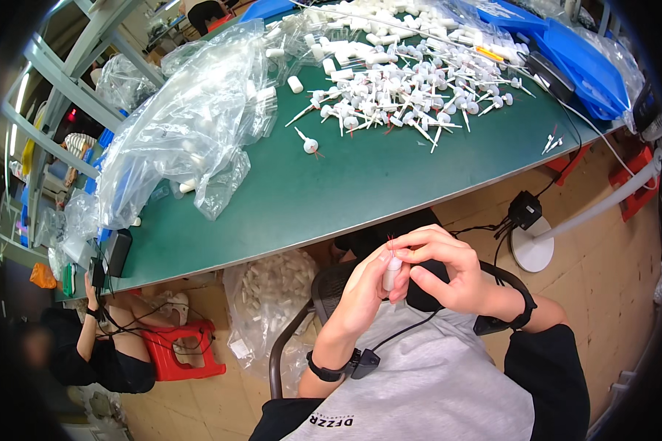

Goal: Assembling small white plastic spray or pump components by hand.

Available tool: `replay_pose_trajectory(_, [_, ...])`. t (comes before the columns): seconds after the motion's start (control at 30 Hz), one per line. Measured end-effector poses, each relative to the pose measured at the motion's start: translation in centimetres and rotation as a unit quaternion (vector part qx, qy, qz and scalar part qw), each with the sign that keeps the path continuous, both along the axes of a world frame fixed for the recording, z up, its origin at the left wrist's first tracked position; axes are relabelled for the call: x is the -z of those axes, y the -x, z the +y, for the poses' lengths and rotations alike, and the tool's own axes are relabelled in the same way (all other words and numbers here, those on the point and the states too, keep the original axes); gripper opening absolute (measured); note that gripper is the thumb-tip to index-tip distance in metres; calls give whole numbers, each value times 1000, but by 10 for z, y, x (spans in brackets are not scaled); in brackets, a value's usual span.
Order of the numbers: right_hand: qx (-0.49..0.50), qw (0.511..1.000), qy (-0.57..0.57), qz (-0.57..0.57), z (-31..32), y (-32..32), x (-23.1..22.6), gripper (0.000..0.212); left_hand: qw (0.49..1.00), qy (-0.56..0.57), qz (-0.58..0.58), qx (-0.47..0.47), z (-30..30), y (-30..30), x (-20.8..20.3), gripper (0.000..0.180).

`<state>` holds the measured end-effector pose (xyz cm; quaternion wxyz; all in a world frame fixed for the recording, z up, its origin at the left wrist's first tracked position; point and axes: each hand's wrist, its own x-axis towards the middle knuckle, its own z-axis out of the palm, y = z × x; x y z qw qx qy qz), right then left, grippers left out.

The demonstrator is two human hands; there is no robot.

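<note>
My left hand (362,288) grips a small white cylindrical part (392,276), held upright in front of my body beyond the table's near edge. Thin red wires (391,238) stick up at its top end. The fingertips of my right hand (454,270) close in on that top end, by the wires; its thumb sits a little apart. Fingers partly cover the part, so its exact join is hidden. On the green table (309,213) lies a big pile of white round-headed pieces with thin stems (419,92). A single such piece (310,145) lies apart from it.
Clear plastic bags (180,121) cover the table's left side. White cylinders (360,51) heap up at the back; blue trays (584,66) stand at the right. Below are a bag of white parts (272,287) and a red stool (180,349) beside another seated person.
</note>
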<state>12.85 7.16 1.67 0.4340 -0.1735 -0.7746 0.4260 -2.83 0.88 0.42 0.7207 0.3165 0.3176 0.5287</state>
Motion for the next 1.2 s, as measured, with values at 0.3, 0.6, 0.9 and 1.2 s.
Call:
replay_pose_trajectory(0.3, [15, 993, 117, 24, -10, 3, 5, 27, 998, -19, -23, -64, 4, -5, -7, 28])
replay_pose_trajectory(0.6, [18, 964, 256, 64, -4, 4, 9, 27, 996, -6, -70, -61, 4, 0, -4, 15])
replay_pose_trajectory(0.9, [13, 962, 269, 56, -3, 2, 16, 24, 992, -37, -33, -119, 1, -1, -3, 11])
replay_pose_trajectory(1.2, [1, 970, 243, 17, 0, -2, 15, 20, 992, -44, -53, -105, -1, -4, 0, 20])
